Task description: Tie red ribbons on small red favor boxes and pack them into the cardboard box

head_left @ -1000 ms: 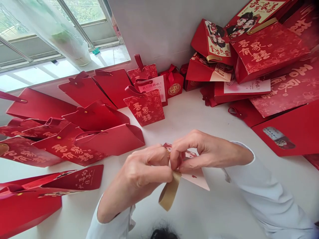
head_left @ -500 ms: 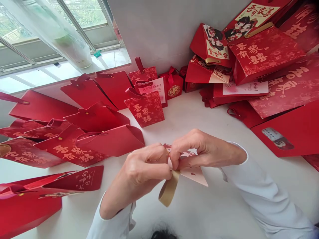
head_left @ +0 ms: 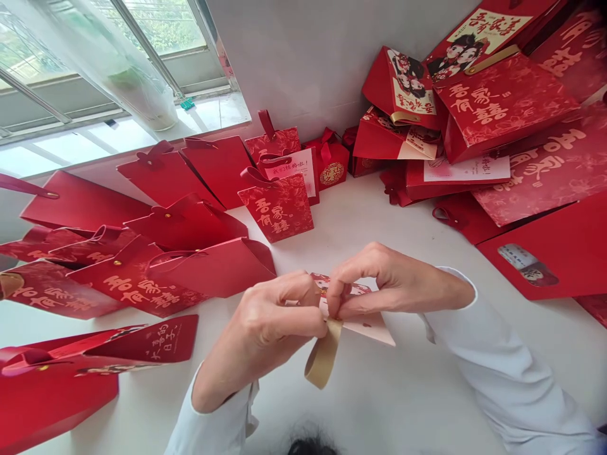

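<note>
My hands meet low in the middle of the view, fingers pinched together. My left hand (head_left: 277, 319) grips a tan ribbon loop (head_left: 323, 355) where it joins a small pale pink printed card (head_left: 367, 327). My right hand (head_left: 379, 284) pinches the card's upper edge from the other side. The loop hangs below my fingertips. My fingers hide the join and much of the card's red-patterned print. White sleeves cover both forearms.
Red paper gift bags (head_left: 277, 207) with gold characters lie around a white table (head_left: 379, 404), with a heap at upper right. A wall (head_left: 303, 57) and barred window (head_left: 156, 31) with translucent plastic sheeting stand behind. Dark hair (head_left: 313, 447) shows at the bottom edge.
My hands, the card and the ribbon loop have shifted slightly upward. The card's lower tip sits higher, and my fingers stay pinched at the join.
</note>
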The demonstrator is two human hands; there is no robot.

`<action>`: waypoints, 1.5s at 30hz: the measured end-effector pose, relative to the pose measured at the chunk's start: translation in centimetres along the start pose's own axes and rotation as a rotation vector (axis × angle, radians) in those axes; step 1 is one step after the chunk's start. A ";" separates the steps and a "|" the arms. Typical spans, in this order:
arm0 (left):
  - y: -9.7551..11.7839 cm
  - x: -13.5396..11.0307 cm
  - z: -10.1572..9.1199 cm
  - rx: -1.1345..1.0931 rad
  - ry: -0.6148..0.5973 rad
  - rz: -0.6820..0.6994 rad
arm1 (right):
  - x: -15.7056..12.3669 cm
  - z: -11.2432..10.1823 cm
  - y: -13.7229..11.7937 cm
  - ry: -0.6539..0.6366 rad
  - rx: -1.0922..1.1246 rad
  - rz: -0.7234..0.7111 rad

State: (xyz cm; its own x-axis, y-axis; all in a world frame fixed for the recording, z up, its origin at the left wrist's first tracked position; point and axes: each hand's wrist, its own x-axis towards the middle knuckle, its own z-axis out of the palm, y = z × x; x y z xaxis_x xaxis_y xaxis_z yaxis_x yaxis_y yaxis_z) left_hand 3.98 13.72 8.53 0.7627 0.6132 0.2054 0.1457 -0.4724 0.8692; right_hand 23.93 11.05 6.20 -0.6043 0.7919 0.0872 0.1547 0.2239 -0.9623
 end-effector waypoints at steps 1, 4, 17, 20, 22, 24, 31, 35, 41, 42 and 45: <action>0.1 0.1 0.0 0.041 -0.002 0.022 | 0.0 0.0 -0.1 0.008 0.004 0.023; 0.1 0.0 -0.1 0.116 -0.012 0.065 | 0.0 0.0 -0.4 0.020 0.015 0.099; -0.6 -0.6 -0.1 -0.017 -0.046 -0.045 | -0.1 0.6 -1.3 0.060 0.233 0.370; -0.4 -0.5 -0.1 0.012 -0.027 -0.034 | 0.1 0.8 -0.8 0.049 0.311 0.379; -0.4 -0.5 -0.1 0.048 -0.019 0.001 | 0.1 0.9 -0.6 0.038 0.353 0.379; -0.3 -0.4 -0.1 0.092 -0.022 0.038 | 0.1 0.9 -0.4 0.031 0.371 0.378; -1.2 -0.7 -0.1 0.271 -0.026 0.207 | -0.6 -0.1 -1.4 0.067 0.185 0.377; -1.2 -0.6 -0.3 0.277 -0.061 0.218 | -1.2 -0.4 -2.0 0.088 0.003 0.372; -0.8 -0.2 -0.2 0.258 -0.031 0.249 | -1.8 -0.4 -2.5 0.084 -0.080 0.330; -0.8 -0.2 -0.1 0.260 -0.023 0.252 | -1.9 -0.4 -2.5 0.083 -0.097 0.316; -0.8 -0.2 -0.1 0.286 -0.010 0.257 | -1.9 -0.4 -2.5 0.074 -0.120 0.262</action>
State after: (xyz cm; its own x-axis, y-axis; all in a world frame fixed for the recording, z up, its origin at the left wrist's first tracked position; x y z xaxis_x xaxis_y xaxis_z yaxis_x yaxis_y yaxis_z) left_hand 3.68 14.06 7.86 0.8033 0.4465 0.3942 0.1180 -0.7681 0.6294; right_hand 24.97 9.17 8.57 -0.4739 0.8698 -0.1371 0.3920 0.0690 -0.9174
